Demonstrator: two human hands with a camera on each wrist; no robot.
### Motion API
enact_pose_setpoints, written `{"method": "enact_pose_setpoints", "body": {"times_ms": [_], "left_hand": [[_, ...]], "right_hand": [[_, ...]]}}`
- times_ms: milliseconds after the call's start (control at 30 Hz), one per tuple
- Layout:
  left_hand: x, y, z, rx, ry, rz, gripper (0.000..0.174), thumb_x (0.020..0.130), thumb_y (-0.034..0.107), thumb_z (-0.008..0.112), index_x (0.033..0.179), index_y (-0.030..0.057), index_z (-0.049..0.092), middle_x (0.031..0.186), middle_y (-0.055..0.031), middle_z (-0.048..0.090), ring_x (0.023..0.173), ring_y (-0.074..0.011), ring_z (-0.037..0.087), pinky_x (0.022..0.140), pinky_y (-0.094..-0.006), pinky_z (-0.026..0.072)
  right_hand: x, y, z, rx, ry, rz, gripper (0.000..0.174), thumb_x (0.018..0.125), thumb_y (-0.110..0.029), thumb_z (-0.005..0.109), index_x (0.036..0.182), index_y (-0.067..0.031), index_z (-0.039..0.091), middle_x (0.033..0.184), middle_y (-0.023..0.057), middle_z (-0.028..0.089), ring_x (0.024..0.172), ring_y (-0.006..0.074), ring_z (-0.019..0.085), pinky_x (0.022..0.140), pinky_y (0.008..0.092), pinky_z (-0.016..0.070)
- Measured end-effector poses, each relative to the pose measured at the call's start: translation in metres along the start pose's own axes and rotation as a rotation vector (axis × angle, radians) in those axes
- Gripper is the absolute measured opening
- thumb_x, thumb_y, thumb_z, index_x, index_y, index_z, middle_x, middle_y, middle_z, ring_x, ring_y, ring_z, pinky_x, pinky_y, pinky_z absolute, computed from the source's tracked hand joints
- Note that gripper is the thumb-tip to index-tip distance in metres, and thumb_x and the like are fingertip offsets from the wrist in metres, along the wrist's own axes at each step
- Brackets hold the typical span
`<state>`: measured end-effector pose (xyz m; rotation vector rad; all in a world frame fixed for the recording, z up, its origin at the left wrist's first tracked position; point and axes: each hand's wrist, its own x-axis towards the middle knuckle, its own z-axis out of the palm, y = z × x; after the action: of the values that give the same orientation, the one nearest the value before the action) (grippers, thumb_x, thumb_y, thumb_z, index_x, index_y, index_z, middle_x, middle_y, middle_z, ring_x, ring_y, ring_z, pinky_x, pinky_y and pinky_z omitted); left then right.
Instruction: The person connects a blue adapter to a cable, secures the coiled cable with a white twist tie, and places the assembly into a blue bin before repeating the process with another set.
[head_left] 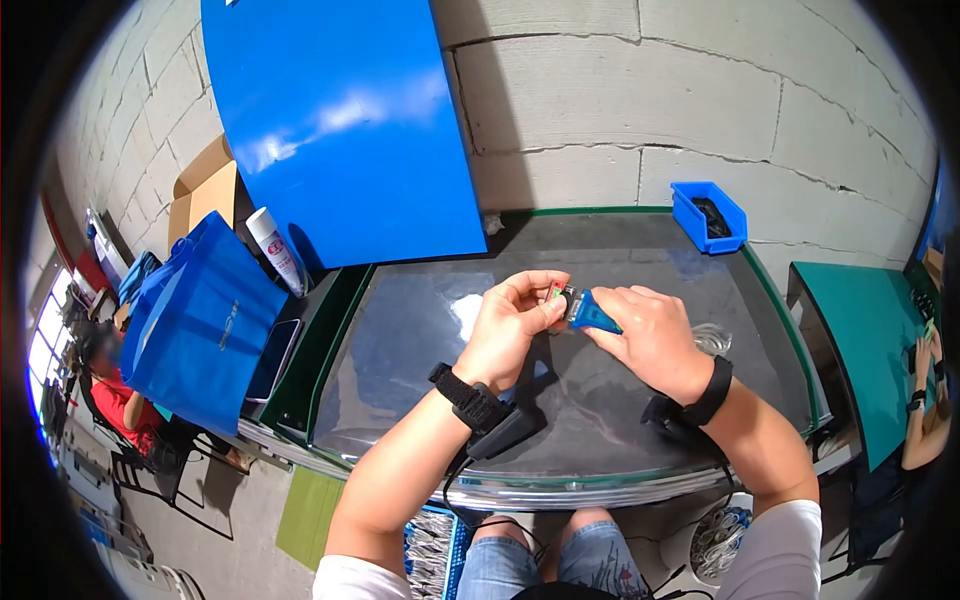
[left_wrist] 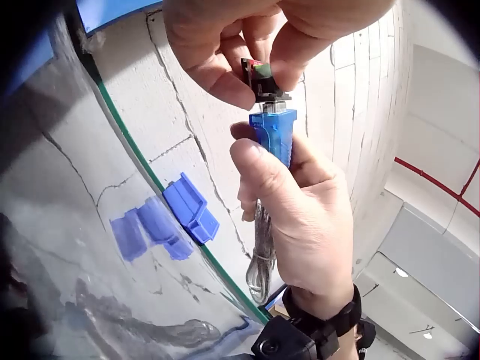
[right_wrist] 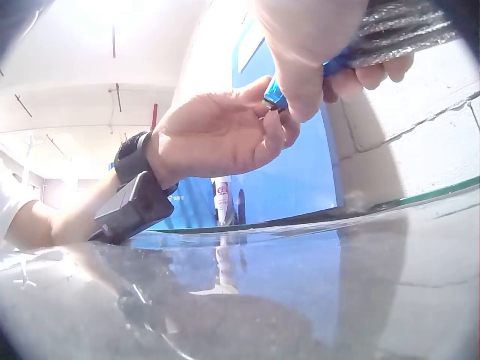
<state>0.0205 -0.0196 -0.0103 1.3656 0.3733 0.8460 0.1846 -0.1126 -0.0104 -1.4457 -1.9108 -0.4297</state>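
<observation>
Above the dark glossy tabletop [head_left: 420,400], both hands meet in front of the body. The left hand [head_left: 505,325] pinches a small black piece with red and green parts [left_wrist: 262,79] between thumb and fingers. In the right hand [head_left: 650,335] is a blue cable plug [left_wrist: 276,135], its thumb lying along one side. The plug's silver metal end sits right at the black piece in the left wrist view. A bundled clear-grey cable [left_wrist: 260,262] hangs from the right hand. In the right wrist view, fingers hide most of the plug.
A blue bin [head_left: 724,245] with black items stands at the back right. To the left are a spray can [head_left: 280,255], a blue tote bag [head_left: 200,330] and a tall blue panel [head_left: 340,130]. Below the front edge are a blue basket [head_left: 462,560] and a bucket [head_left: 678,550] of cables.
</observation>
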Motion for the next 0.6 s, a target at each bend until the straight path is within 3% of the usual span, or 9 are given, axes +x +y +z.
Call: {"method": "enact_pose_setpoints", "body": {"times_ms": [200,267,367,400,467,600], "left_hand": [[0.002,-0.004,-0.003,-0.05,0.039,-0.013,0.028,0.083,0.001,0.06,0.11,-0.0023,0.056,0.089,-0.005,0.06,0.078,-0.0104,0.056,0.075,-0.0245,0.0474],[0.003,-0.005,-0.004,-0.089,0.011,-0.004,0.028,0.082,0.004,0.06,0.109,-0.0006,0.056,0.088,-0.0038,0.059,0.078,-0.0118,0.056,0.076,-0.0273,0.0468],[0.016,0.009,-0.039,-0.123,0.234,0.083,0.027,0.086,0.01,0.057,0.11,-0.0013,0.052,0.075,-0.0001,0.053,0.069,-0.0093,0.051,0.072,-0.0257,0.0455],[0.021,0.018,-0.054,-0.263,0.283,0.158,0.03,0.087,0.014,0.058,0.112,-0.0019,0.05,0.075,-0.0008,0.053,0.069,-0.0088,0.051,0.073,-0.0252,0.046],[0.021,0.015,-0.06,-0.469,0.087,0.19,0.033,0.089,0.016,0.056,0.115,-0.0019,0.048,0.081,-0.0021,0.055,0.07,-0.0097,0.052,0.075,-0.0261,0.0473],[0.01,0.012,-0.028,-0.467,-0.148,0.035,0.035,0.09,0.017,0.054,0.121,0.0028,0.047,0.096,-0.0098,0.055,0.082,-0.0172,0.058,0.075,-0.0278,0.0526]], "right_hand": [[0.001,-0.003,0.0,0.03,-0.048,0.058,0.025,0.072,-0.022,0.069,0.09,-0.0084,0.057,0.075,0.0085,0.062,0.07,0.0283,0.06,0.059,0.0401,0.0477],[0.001,-0.007,-0.001,-0.032,0.017,0.047,0.023,0.071,-0.022,0.069,0.085,-0.0077,0.057,0.073,0.0096,0.062,0.069,0.0299,0.06,0.058,0.0413,0.0472],[-0.005,0.003,-0.009,-0.023,-0.062,0.141,0.023,0.07,-0.022,0.07,0.082,-0.0068,0.057,0.072,0.0116,0.062,0.068,0.0313,0.06,0.057,0.0416,0.0474],[-0.004,0.011,-0.009,-0.003,0.006,0.131,0.024,0.07,-0.024,0.07,0.083,-0.0069,0.059,0.073,0.0125,0.062,0.068,0.0317,0.061,0.058,0.0402,0.0478],[0.001,0.015,-0.013,0.172,0.039,0.238,0.025,0.071,-0.021,0.071,0.088,-0.0059,0.059,0.072,0.0131,0.062,0.067,0.0318,0.061,0.058,0.0369,0.0476],[0.004,0.006,-0.015,0.424,0.065,0.198,0.027,0.071,-0.016,0.072,0.09,-0.0043,0.058,0.07,0.0127,0.06,0.066,0.0311,0.06,0.057,0.0343,0.0469]]}}
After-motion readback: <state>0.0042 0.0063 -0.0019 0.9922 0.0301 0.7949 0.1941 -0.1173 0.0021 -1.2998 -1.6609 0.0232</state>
